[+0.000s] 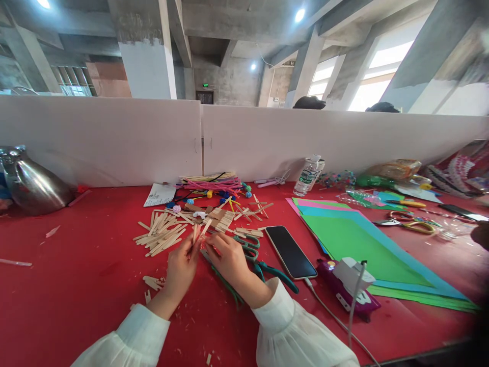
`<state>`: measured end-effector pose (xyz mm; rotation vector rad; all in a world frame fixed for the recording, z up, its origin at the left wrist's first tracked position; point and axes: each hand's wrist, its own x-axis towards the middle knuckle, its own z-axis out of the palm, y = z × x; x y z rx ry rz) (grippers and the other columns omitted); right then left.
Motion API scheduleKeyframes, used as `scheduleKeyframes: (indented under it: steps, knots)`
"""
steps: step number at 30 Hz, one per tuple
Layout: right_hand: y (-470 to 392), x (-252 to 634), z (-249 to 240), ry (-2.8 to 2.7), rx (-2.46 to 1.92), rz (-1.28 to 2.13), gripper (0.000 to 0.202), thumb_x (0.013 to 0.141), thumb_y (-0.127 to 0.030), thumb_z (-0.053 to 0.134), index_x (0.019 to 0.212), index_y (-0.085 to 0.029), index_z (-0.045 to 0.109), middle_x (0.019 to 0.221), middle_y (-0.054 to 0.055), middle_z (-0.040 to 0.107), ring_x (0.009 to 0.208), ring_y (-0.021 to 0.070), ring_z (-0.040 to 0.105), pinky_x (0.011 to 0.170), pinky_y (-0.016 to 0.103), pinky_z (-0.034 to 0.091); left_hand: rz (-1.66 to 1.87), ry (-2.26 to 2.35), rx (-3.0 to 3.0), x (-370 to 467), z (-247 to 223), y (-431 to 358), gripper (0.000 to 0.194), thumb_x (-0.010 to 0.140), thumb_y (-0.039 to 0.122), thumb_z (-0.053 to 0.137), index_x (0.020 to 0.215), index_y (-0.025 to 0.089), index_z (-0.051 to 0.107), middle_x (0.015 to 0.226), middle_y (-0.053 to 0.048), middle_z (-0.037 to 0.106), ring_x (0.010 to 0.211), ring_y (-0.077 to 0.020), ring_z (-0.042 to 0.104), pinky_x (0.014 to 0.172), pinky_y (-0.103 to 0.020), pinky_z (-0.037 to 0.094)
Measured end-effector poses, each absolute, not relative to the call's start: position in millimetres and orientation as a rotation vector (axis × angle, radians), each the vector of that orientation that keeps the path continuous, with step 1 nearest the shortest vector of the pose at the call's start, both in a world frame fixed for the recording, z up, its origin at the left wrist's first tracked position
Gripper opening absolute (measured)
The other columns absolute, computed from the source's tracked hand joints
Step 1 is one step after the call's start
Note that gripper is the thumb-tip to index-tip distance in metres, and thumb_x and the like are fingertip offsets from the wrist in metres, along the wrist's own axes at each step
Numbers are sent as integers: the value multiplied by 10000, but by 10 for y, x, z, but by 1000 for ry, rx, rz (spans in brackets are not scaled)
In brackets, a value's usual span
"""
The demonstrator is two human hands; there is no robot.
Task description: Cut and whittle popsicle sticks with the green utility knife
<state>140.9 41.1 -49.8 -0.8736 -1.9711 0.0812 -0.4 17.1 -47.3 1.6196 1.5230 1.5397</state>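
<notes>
Near the middle of the red table, my left hand pinches short wooden sticks that point upward between thumb and fingers. My right hand is closed close beside it, its fingertips nearly meeting the left ones; whatever they hold is too small to make out. Just beyond the hands lies a pile of loose wooden sticks, with more sticks behind the fingers. Green-handled scissors and teal-handled pliers rest beside my right hand. Small cut stick pieces are left of my left wrist.
A phone with a cable, a purple packet and coloured sheets lie to the right. Pipe cleaners and a water bottle stand or lie near the white partition. A metal jug is at far left.
</notes>
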Motion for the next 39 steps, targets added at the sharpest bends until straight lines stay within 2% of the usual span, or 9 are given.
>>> scheduleKeyframes:
  steps: [3, 6, 10, 14, 17, 24, 32, 35, 39]
  knots:
    - [405, 1394, -503, -1951, -857, 86, 183, 888, -163, 478, 797, -196, 634, 755, 54, 658, 686, 156, 631, 636, 228, 492, 1566, 1472, 1612, -3, -490, 183, 298, 783, 427, 625, 937, 181, 694, 849, -77, 737, 848, -230, 674, 721, -266, 494]
    - [394, 1374, -502, -1925, -850, 97, 178, 887, -173, 481, 791, -198, 629, 747, 51, 655, 682, 156, 632, 635, 228, 499, 1625, 1395, 1542, 6, -510, 198, 375, 787, 410, 630, 1085, 185, 666, 1090, -106, 706, 1036, -264, 636, 844, -311, 490]
    - [382, 1353, -504, -1878, -862, 114, 165, 879, -164, 481, 798, -198, 620, 767, 53, 661, 706, 159, 639, 641, 230, 507, 1679, 1372, 1405, 23, -524, 200, 407, 794, 401, 628, 1137, 184, 658, 1224, -107, 645, 1117, -267, 595, 893, -326, 481]
    - [384, 1347, -516, -1857, -860, 121, 150, 859, -150, 489, 799, -201, 616, 781, 55, 662, 719, 162, 638, 653, 235, 512, 1666, 1384, 1285, 35, -518, 185, 417, 781, 409, 643, 1134, 188, 670, 1081, -89, 713, 896, -245, 675, 772, -312, 526]
    - [393, 1348, -528, -1856, -856, 122, 157, 857, -147, 482, 793, -199, 616, 783, 61, 662, 717, 167, 635, 660, 245, 514, 1655, 1333, 1149, 52, -512, 194, 439, 739, 434, 679, 1098, 181, 683, 941, -70, 742, 848, -240, 681, 726, -307, 536]
    - [417, 1345, -537, -1867, -864, 167, 162, 846, -139, 478, 781, -203, 612, 799, 61, 665, 742, 168, 644, 672, 241, 514, 1493, 1244, 1140, 105, -483, 223, 507, 605, 600, 712, 785, 125, 716, 583, -34, 671, 550, -201, 623, 553, -299, 505]
    - [438, 1367, -539, -1851, -943, 271, 137, 797, -119, 505, 813, -196, 617, 757, 37, 685, 704, 173, 662, 647, 244, 514, 1504, 1292, 1214, 33, -414, 187, 322, 628, 482, 727, 642, 161, 712, 525, 15, 613, 520, -134, 523, 515, -211, 407]
    - [436, 1370, -536, -1849, -958, 301, 151, 812, -127, 506, 868, -192, 630, 802, 41, 710, 734, 173, 681, 663, 246, 526, 1512, 1286, 1142, 49, -434, 214, 338, 587, 488, 751, 658, 158, 723, 522, 15, 613, 531, -140, 529, 536, -225, 428]
    - [442, 1361, -538, -1867, -953, 310, 207, 839, -130, 499, 967, -187, 652, 901, 58, 731, 818, 176, 693, 728, 255, 539, 1540, 1226, 981, 89, -465, 250, 467, 493, 523, 793, 760, 143, 739, 612, -3, 654, 572, -143, 555, 587, -264, 478]
